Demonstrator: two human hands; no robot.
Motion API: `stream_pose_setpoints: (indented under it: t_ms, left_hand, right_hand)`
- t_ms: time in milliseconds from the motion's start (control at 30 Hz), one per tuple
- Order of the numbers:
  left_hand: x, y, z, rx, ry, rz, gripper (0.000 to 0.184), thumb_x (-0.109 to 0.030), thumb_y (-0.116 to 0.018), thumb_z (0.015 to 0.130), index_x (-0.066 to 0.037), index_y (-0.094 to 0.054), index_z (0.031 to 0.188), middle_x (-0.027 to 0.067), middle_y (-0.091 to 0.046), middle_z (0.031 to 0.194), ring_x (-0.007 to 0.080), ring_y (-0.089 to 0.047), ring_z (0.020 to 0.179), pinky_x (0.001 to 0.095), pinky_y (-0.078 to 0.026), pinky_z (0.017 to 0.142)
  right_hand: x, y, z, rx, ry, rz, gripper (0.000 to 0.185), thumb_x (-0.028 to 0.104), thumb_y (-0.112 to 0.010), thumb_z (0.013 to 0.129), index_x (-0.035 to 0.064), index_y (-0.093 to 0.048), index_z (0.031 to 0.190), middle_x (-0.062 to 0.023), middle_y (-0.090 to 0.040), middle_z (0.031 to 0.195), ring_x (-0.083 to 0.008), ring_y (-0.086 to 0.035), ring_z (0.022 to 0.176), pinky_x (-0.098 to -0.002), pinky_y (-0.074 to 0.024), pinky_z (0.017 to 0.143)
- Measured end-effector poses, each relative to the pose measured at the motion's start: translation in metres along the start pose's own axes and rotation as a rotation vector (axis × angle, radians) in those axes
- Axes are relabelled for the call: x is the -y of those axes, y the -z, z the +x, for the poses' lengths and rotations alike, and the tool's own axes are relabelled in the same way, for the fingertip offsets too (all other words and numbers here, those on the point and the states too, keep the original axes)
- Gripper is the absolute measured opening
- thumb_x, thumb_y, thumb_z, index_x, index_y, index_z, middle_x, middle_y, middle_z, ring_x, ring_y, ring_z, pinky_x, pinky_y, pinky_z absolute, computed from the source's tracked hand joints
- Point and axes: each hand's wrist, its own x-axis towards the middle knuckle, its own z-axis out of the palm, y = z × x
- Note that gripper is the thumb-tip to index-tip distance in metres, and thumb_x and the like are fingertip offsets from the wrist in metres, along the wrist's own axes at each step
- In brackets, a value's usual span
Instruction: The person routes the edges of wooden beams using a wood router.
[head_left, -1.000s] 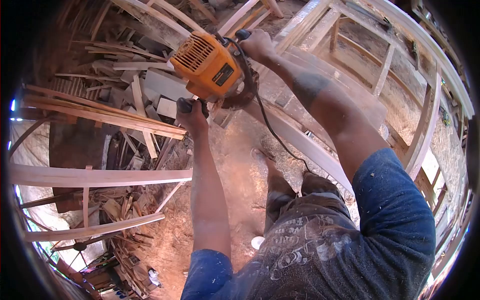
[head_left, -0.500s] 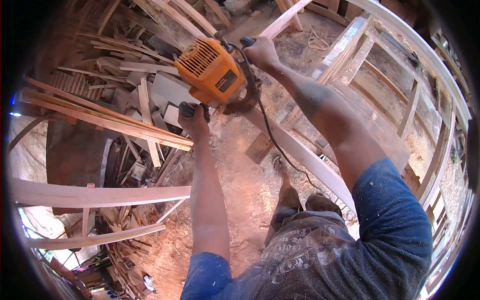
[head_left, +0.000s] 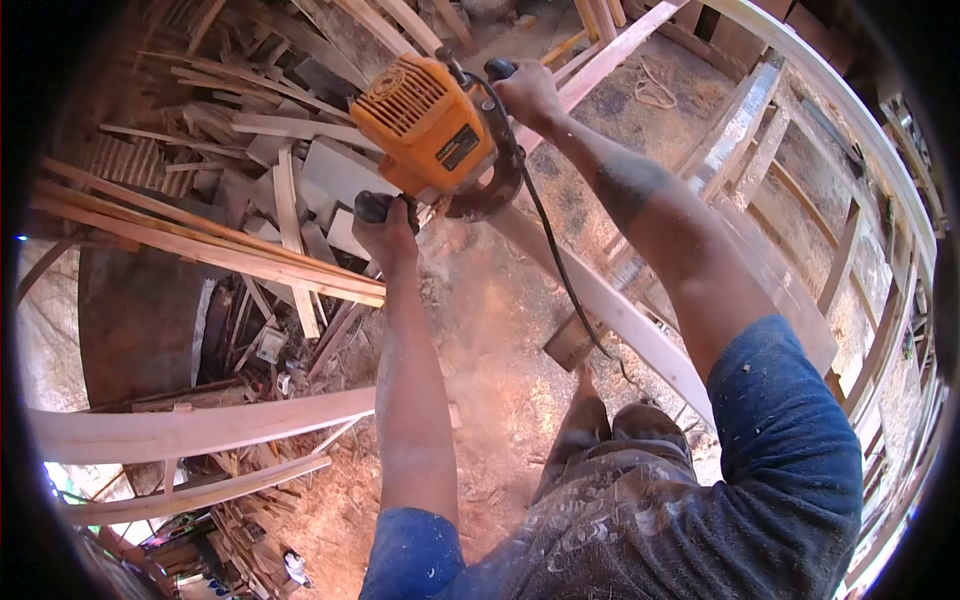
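An orange router with a vented motor housing sits at the upper middle, on a long pale wooden board. My left hand is wrapped round its near black side handle. My right hand grips the black knob on the far side. From the router a black power cord hangs down across the board towards my legs. The cutter and the router's contact with the wood are hidden under its dark round base.
Scrap wood and offcuts are heaped at the left, beside several long strips. Curved pale boards jut in at lower left. A wooden frame stands at right. A small block is near my feet; sawdust covers the floor.
Both hands keep their grip on the router. My body and view have shifted a little; the small block and right-hand frame appear further right, and more board shows beyond the router.
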Motion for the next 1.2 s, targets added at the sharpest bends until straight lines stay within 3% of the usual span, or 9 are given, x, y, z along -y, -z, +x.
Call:
stream_pose_setpoints:
  t_ms: [100,267,467,633,933,1033,1067,1167,1200]
  left_hand:
    - [0.017,0.004,0.023,-0.006,-0.028,0.011,0.011,0.0,-0.063,0.077,-0.004,-0.053,0.075,0.002,-0.056,0.063,0.0109,-0.05,0.05,0.0277,-0.041,0.046]
    - [0.026,0.01,0.053,0.036,0.043,-0.019,0.009,-0.003,-0.064,0.077,-0.003,-0.055,0.076,0.004,-0.059,0.064,0.0137,-0.053,0.049,0.0294,-0.043,0.047]
    - [0.042,0.007,0.075,-0.047,-0.047,-0.05,0.012,-0.002,-0.067,0.077,-0.002,-0.055,0.078,0.003,-0.06,0.069,0.013,-0.055,0.056,0.0283,-0.045,0.052]
    - [0.058,0.019,0.1,0.041,0.048,-0.02,0.011,-0.001,-0.065,0.076,-0.002,-0.054,0.076,0.0034,-0.058,0.065,0.0124,-0.052,0.051,0.0283,-0.042,0.048]
    - [0.049,0.017,0.133,-0.038,0.114,-0.055,0.01,-0.001,-0.062,0.076,-0.002,-0.052,0.075,0.0053,-0.058,0.061,0.0116,-0.05,0.046,0.0259,-0.039,0.041]
    - [0.053,0.022,0.136,0.001,0.047,-0.06,0.011,-0.002,-0.063,0.077,-0.002,-0.052,0.077,0.0045,-0.057,0.059,0.0114,-0.049,0.043,0.026,-0.038,0.04]
    - [0.045,0.027,0.133,0.039,0.131,-0.045,0.015,-0.005,-0.067,0.079,-0.001,-0.053,0.078,0.0076,-0.061,0.07,0.0144,-0.056,0.055,0.0261,-0.043,0.046]
    - [0.049,0.037,0.122,-0.071,0.107,0.128,0.02,-0.009,-0.072,0.082,0.001,-0.055,0.083,0.0115,-0.062,0.09,0.0174,-0.06,0.071,0.0268,-0.049,0.058]
    - [0.054,0.046,0.112,-0.039,0.042,0.22,0.027,-0.015,-0.073,0.084,0.001,-0.057,0.098,0.0124,-0.062,0.101,0.02,-0.06,0.083,0.0313,-0.05,0.07]
  right_hand:
    - [-0.002,-0.019,0.023,-0.034,0.115,-0.012,0.025,0.022,-0.066,0.07,0.0093,-0.073,0.09,-0.0206,-0.07,0.083,-0.039,-0.068,0.08,-0.0444,-0.0535,0.076]
    - [0.012,-0.036,0.039,0.014,0.003,-0.022,0.027,0.022,-0.066,0.067,0.0055,-0.072,0.088,-0.0237,-0.068,0.082,-0.0402,-0.068,0.079,-0.0436,-0.0533,0.077]
    - [0.016,-0.049,0.053,-0.019,-0.047,-0.016,0.028,0.023,-0.067,0.068,0.0037,-0.072,0.087,-0.0245,-0.068,0.084,-0.0418,-0.067,0.082,-0.0444,-0.0521,0.079]
    - [0.024,-0.063,0.063,-0.018,-0.073,-0.027,0.035,0.024,-0.066,0.069,0.0071,-0.075,0.099,-0.0234,-0.07,0.087,-0.0377,-0.07,0.083,-0.0429,-0.0538,0.079]
    - [-0.001,-0.113,0.098,-0.052,0.057,-0.143,0.034,0.028,-0.067,0.068,0.0037,-0.073,0.091,-0.0241,-0.07,0.087,-0.0401,-0.068,0.084,-0.0425,-0.0543,0.08]
    - [0.008,-0.108,0.09,-0.041,0.021,0.006,0.036,0.029,-0.068,0.068,0.0039,-0.073,0.093,-0.0241,-0.07,0.087,-0.0393,-0.069,0.084,-0.0423,-0.0544,0.08]
    - [0.024,-0.101,0.079,-0.096,0.082,0.04,0.036,0.027,-0.071,0.067,0.0034,-0.073,0.095,-0.0232,-0.07,0.084,-0.0368,-0.07,0.081,-0.0408,-0.0549,0.078]
    - [0.048,-0.076,0.051,-0.046,0.043,0.146,0.036,0.019,-0.072,0.067,0.0018,-0.072,0.098,-0.0194,-0.068,0.074,-0.0261,-0.069,0.07,-0.0363,-0.0542,0.07]
    - [0.05,-0.065,0.038,-0.032,0.064,0.229,0.035,0.018,-0.072,0.066,0.0011,-0.071,0.097,-0.0183,-0.066,0.071,-0.0233,-0.067,0.067,-0.0349,-0.0532,0.068]
